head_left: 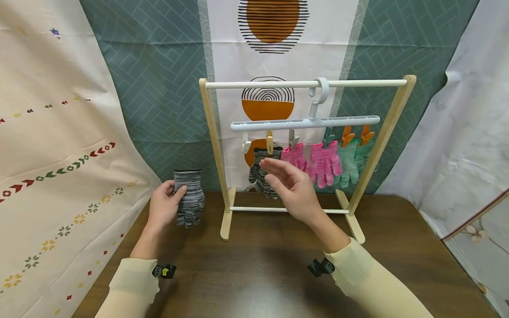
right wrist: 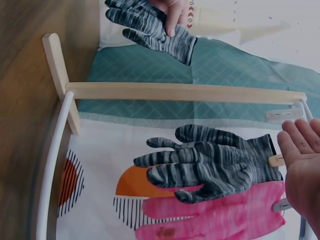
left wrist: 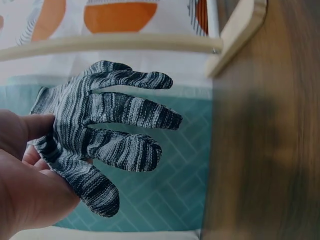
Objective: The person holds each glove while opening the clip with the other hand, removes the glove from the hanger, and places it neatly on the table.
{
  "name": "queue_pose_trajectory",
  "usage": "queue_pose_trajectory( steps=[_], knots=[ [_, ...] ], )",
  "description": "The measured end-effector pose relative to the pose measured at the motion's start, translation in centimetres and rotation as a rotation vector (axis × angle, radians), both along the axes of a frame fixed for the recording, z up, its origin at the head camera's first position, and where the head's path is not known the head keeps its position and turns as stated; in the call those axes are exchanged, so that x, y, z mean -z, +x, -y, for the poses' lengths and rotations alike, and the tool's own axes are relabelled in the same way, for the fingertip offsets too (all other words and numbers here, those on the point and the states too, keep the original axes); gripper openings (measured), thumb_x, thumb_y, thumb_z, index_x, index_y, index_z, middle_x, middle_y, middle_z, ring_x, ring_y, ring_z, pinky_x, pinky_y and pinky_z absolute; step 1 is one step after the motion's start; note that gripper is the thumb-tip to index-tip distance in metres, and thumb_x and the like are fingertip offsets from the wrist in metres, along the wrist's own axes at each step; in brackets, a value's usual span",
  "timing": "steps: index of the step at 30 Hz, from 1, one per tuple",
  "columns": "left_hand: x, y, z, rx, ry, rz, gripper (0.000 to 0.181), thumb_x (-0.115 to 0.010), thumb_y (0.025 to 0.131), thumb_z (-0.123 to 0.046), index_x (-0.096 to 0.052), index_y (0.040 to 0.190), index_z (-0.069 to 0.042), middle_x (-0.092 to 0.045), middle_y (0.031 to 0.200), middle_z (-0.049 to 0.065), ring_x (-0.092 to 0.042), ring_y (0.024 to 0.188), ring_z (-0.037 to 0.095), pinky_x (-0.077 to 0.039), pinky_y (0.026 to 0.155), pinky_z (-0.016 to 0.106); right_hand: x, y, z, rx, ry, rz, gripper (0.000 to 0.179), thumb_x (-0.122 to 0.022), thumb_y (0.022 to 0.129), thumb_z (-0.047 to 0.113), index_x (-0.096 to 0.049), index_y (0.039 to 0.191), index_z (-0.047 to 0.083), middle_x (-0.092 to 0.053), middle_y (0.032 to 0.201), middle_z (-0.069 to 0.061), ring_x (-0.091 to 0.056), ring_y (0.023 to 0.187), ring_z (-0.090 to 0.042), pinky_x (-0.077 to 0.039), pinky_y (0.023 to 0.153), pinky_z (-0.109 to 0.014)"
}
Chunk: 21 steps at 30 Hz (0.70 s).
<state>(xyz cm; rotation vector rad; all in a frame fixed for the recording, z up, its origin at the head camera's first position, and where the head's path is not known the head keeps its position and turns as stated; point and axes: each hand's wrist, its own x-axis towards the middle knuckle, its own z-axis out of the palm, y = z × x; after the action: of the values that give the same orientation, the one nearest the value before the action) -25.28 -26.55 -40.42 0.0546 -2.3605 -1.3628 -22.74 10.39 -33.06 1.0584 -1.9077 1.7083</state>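
Observation:
My left hand (head_left: 162,205) pinches a black-and-grey striped knit glove (head_left: 191,201) near its cuff, thumb in front, with the glove's fingers hanging down. In the left wrist view that glove (left wrist: 72,117) spreads out past my thumb. My right hand (head_left: 296,187) is raised before the hanger (head_left: 274,126), fingers extended and holding nothing. Behind it hangs another striped glove (right wrist: 210,162), fixed by a yellow clothespin (head_left: 270,143) and partly hidden by the hand in the head view. Left of that, a white clothespin (head_left: 245,145) hangs from the hanger without a glove.
The hanger hooks over the top rail of a wooden rack (head_left: 213,137) standing on a brown table (head_left: 246,269). Pink gloves (head_left: 324,163) and green gloves (head_left: 347,161) hang at its right from clothespins. Patterned cloth (head_left: 159,79) covers the back and sides.

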Motion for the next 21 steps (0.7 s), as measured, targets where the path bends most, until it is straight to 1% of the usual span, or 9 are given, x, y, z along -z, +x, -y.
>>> queue_pose_trajectory(
  steps=[2,3,5,8,10,12,15,18,21],
  knots=[
    [0.2,-0.2,0.7,-0.001,-0.021,0.023,0.037,-0.068,0.107,-0.027,-0.065,0.129,0.003,-0.072,0.113,0.023,-0.060,0.083,0.019,-0.048,0.077,0.026,0.3,0.2,-0.3,0.006,0.019,0.000,0.040,-0.066,0.103,-0.002,-0.062,0.143,0.000,-0.067,0.141,-0.013,-0.063,0.133,-0.026,-0.050,0.108,-0.036],
    [0.3,-0.3,1.1,0.003,-0.029,0.038,0.041,-0.067,0.107,-0.028,-0.063,0.132,0.004,-0.071,0.119,0.025,-0.062,0.090,0.023,-0.050,0.082,0.030,0.4,0.3,-0.4,0.009,0.025,-0.002,0.040,-0.067,0.103,-0.003,-0.062,0.143,0.000,-0.067,0.141,-0.013,-0.063,0.133,-0.027,-0.051,0.108,-0.038],
    [0.4,-0.5,1.9,0.014,-0.039,0.070,0.047,-0.065,0.109,-0.030,-0.058,0.138,0.006,-0.066,0.130,0.031,-0.063,0.104,0.034,-0.051,0.093,0.043,0.7,0.5,-0.7,0.022,0.038,-0.012,0.041,-0.067,0.102,-0.004,-0.063,0.142,0.000,-0.068,0.140,-0.013,-0.064,0.132,-0.027,-0.052,0.107,-0.042],
    [0.7,-0.9,3.1,0.028,-0.065,0.115,0.057,-0.062,0.110,-0.030,-0.050,0.147,0.010,-0.054,0.145,0.036,-0.055,0.128,0.046,-0.044,0.107,0.059,1.2,0.8,-1.3,0.047,0.058,-0.034,0.042,-0.068,0.100,-0.005,-0.064,0.141,0.001,-0.068,0.139,-0.013,-0.065,0.130,-0.029,-0.052,0.105,-0.048],
    [0.9,-1.2,3.7,0.036,-0.082,0.140,0.060,-0.062,0.110,-0.030,-0.046,0.150,0.011,-0.049,0.149,0.038,-0.049,0.136,0.050,-0.039,0.112,0.063,1.6,0.9,-1.8,0.064,0.074,-0.044,0.042,-0.069,0.099,-0.005,-0.065,0.140,0.001,-0.069,0.138,-0.014,-0.065,0.128,-0.031,-0.053,0.104,-0.049],
    [1.1,-1.6,4.3,0.044,-0.106,0.159,0.060,-0.061,0.110,-0.028,-0.045,0.151,0.013,-0.047,0.151,0.039,-0.046,0.139,0.052,-0.038,0.113,0.065,2.0,1.0,-2.2,0.080,0.091,-0.052,0.041,-0.071,0.099,-0.005,-0.065,0.139,0.002,-0.069,0.137,-0.015,-0.066,0.127,-0.035,-0.053,0.104,-0.049],
    [1.3,-2.1,5.1,0.053,-0.141,0.177,0.061,-0.060,0.111,-0.026,-0.043,0.152,0.014,-0.045,0.152,0.040,-0.043,0.141,0.054,-0.037,0.113,0.066,2.6,1.2,-2.9,0.106,0.119,-0.055,0.040,-0.072,0.099,-0.003,-0.067,0.138,0.003,-0.069,0.135,-0.016,-0.067,0.125,-0.034,-0.054,0.103,-0.048],
    [1.7,-2.7,5.8,0.058,-0.171,0.199,0.061,-0.059,0.111,-0.025,-0.041,0.152,0.016,-0.043,0.152,0.041,-0.042,0.141,0.055,-0.038,0.112,0.066,3.1,1.4,-3.6,0.125,0.140,-0.058,0.041,-0.072,0.099,-0.003,-0.067,0.138,0.004,-0.070,0.136,-0.014,-0.066,0.127,-0.029,-0.054,0.103,-0.048],
    [2.3,-3.3,6.6,0.061,-0.196,0.233,0.062,-0.058,0.111,-0.026,-0.038,0.154,0.016,-0.041,0.153,0.041,-0.040,0.142,0.056,-0.037,0.112,0.068,3.6,1.6,-4.2,0.144,0.157,-0.062,0.042,-0.073,0.097,-0.004,-0.067,0.138,0.005,-0.070,0.136,-0.010,-0.066,0.127,-0.024,-0.054,0.104,-0.043]
  ],
)
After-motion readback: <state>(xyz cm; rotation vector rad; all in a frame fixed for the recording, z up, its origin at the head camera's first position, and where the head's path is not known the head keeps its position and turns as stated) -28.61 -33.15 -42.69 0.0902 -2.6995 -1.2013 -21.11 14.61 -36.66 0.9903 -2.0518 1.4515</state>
